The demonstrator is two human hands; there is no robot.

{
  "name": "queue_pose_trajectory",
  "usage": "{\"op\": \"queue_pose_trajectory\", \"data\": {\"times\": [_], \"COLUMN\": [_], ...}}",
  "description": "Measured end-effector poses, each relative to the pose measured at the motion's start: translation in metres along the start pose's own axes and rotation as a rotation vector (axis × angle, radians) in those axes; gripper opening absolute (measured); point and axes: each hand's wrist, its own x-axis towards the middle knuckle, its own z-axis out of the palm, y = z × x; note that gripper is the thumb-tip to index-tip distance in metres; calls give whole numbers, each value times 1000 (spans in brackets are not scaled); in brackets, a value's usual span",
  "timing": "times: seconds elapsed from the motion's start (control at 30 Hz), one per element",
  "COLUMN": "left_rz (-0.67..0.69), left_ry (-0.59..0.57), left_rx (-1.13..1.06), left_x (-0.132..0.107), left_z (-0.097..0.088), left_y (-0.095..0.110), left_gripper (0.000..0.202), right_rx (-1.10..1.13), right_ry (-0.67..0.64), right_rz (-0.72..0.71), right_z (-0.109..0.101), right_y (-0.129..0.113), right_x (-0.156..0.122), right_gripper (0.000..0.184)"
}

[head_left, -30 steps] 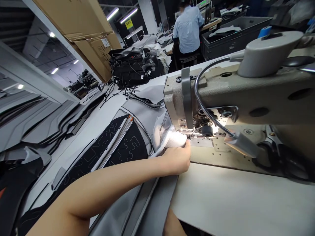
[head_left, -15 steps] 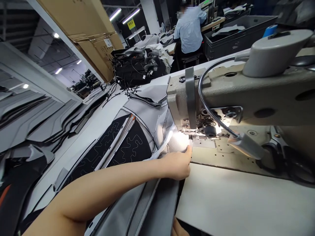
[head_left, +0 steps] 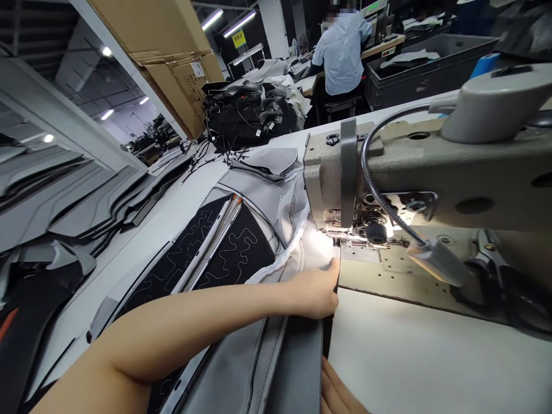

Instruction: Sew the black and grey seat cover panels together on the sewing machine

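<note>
My left hand (head_left: 317,290) reaches across a grey and black quilted seat cover (head_left: 228,253). Its fingers are closed on the cover's white-backed edge (head_left: 317,253), just in front of the needle and presser foot (head_left: 340,237) of the sewing machine (head_left: 431,172). The thumb points at the lit needle plate. Only some fingers of my right hand (head_left: 338,394) show at the bottom edge. They lie stretched out beside the cover's grey hanging edge (head_left: 297,362), by the table's front.
A gooseneck lamp (head_left: 435,259) lights the needle area. Stacks of grey cut panels (head_left: 64,201) lie at the left, and a pile of black covers (head_left: 250,118) and cardboard boxes (head_left: 172,52) at the back. Another person (head_left: 342,52) sits at a far table, back turned.
My right hand's fingers have come into view at the bottom. My left hand has stayed on the fabric edge by the needle while the view shifted left.
</note>
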Motion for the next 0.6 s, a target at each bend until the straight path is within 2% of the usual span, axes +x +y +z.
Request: {"op": "queue_pose_trajectory", "data": {"times": [0.23,0.3,0.37,0.43,0.5,0.53,0.57,0.6], "left_rz": [-28,-16,16,81,179,184,161,93], "left_ry": [25,79,120,114,109,93,147,267], "left_rx": [98,119,131,133,144,171,190,196], "left_x": [18,15,-1,-28,-62,-79,-93,-104], "left_z": [-16,-16,-6,22,70,97,125,150], "left_y": [8,12,15,16,15,13,11,9], "left_gripper": [76,71,66,65,69,71,65,64], "right_rx": [169,209,219,205,182,179,186,203], "right_ry": [72,65,43,21,-12,-41,-65,-70], "right_rz": [123,111,70,56,61,61,60,54], "right_z": [-19,-26,-33,-38,-42,-43,-42,-41], "right_y": [21,26,31,37,42,44,44,42], "right_x": [20,26,30,30,28,25,22,19], "right_gripper": [42,43,42,40,38,37,37,37]}}
